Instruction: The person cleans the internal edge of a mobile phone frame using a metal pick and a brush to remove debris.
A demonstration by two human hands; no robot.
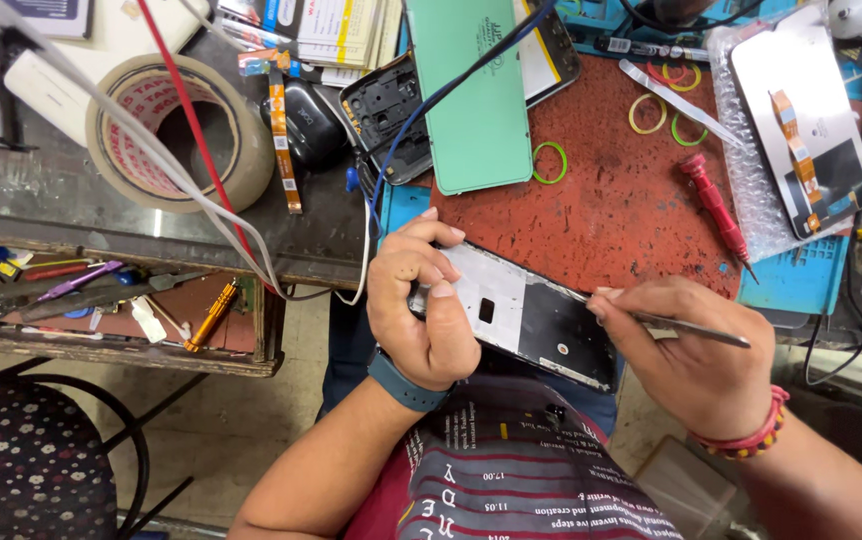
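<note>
- Your left hand (421, 310) clamps the phone frame (526, 320) at its left end, held off the near edge of the bench (611, 200).
- Your right hand (696, 365) pinches thin metal tweezers (686, 328), tip at the frame's far edge.
- Judged mid-disassembly: green back cover (471, 90) already off, lying far on the red mat; the frame's pale plate is still on.
- Frame: flat, rigid, glossy black.

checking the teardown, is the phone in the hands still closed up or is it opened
Opened: the phone held by the left hand shows bare inner frame; the right hand works a thin metal tool at its edge.
</note>
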